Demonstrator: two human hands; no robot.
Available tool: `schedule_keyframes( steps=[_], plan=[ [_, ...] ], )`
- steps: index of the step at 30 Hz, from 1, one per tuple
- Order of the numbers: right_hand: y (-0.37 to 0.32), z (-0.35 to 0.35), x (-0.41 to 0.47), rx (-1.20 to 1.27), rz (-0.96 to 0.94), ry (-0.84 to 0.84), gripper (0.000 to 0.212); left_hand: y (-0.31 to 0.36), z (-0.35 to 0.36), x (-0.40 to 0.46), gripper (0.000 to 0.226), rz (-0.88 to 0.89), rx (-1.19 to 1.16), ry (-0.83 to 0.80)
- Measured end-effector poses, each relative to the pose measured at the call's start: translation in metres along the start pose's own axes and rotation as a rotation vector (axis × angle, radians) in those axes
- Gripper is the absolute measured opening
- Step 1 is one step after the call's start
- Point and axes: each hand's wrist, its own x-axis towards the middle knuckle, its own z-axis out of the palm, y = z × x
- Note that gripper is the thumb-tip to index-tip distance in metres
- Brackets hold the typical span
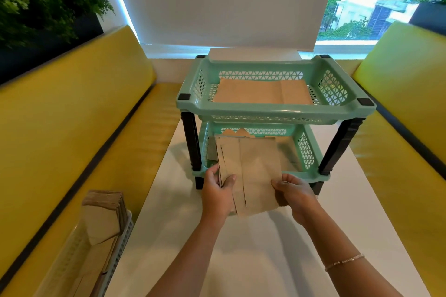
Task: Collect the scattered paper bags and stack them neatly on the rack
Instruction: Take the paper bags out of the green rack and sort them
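Rack [275, 113] on table [253, 248], centre. Bag [263, 91] in upper tier. Bag stack [251, 171] half inside lower tier, between both hands. Benches either side.

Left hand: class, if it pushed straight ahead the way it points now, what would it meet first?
Probably the front rim of the rack's lower tray, just beyond the left hand, near the black post. The bags it holds already reach inside; depth is uncertain.
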Motion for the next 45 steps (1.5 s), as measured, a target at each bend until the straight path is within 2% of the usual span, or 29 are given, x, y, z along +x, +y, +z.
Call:
schedule_keyframes(
  steps=[3, 5, 10, 12, 14, 16, 19, 22, 24, 31, 32, 36, 38, 43, 45],
  plan=[
    [-0.001, 0.002, -0.001, 0.022, -0.004, 0.092, 0.015, 0.001, -0.002, 0.000, 0.046, 0.006, -0.014, 0.053],
    [0.000, 0.006, -0.004, -0.047, -0.021, 0.102, 0.013, 0.003, -0.003, -0.001, 0.042, -0.004, -0.033, 0.029],
    [0.002, 0.020, -0.016, -0.441, -0.103, 0.015, 0.005, 0.004, 0.000, -0.006, 0.036, 0.030, 0.041, -0.067],
    [-0.009, 0.021, -0.008, -0.650, -0.195, 0.072, 0.020, 0.004, -0.002, -0.005, 0.041, 0.046, 0.083, -0.044],
    [-0.027, 0.020, 0.011, -0.834, -0.295, 0.208, 0.035, 0.004, -0.004, -0.003, 0.044, 0.050, 0.103, -0.013],
    [-0.044, 0.017, 0.039, -0.945, -0.331, 0.287, 0.037, 0.003, -0.007, -0.002, 0.045, 0.056, 0.126, 0.001],
    [-0.054, 0.013, 0.083, -1.109, -0.141, 0.286, 0.034, 0.002, -0.010, 0.000, 0.047, 0.055, 0.141, 0.019],
    [-0.036, 0.007, 0.123, -1.227, 0.061, 0.248, 0.056, 0.000, -0.013, 0.002, 0.047, 0.058, 0.174, 0.053],
    [-0.019, 0.000, 0.155, -1.206, 0.119, 0.227, 0.069, -0.002, -0.015, 0.003, 0.048, 0.056, 0.197, 0.057],
    [-0.034, 0.006, 0.124, -1.170, 0.156, 0.224, 0.098, -0.004, -0.017, 0.005, 0.048, 0.041, 0.236, 0.032],
    [-0.033, 0.005, 0.125, -1.152, 0.147, 0.258, 0.096, -0.004, -0.017, 0.005, 0.047, 0.042, 0.236, 0.025],
    [-0.038, 0.009, 0.116, -1.107, 0.089, 0.467, 0.045, -0.003, -0.013, 0.005, 0.046, 0.061, 0.224, 0.024],
    [-0.039, 0.011, 0.112, -1.118, 0.044, 0.512, 0.026, -0.002, -0.012, 0.004, 0.044, 0.067, 0.224, 0.025],
    [-0.046, 0.011, 0.094, -1.165, -0.134, 0.499, 0.025, -0.001, -0.010, -0.001, 0.042, 0.067, 0.197, 0.013],
    [-0.057, 0.009, 0.080, -1.102, -0.236, 0.531, 0.023, -0.001, -0.011, 0.000, 0.042, 0.059, 0.185, 0.021]
  ],
)
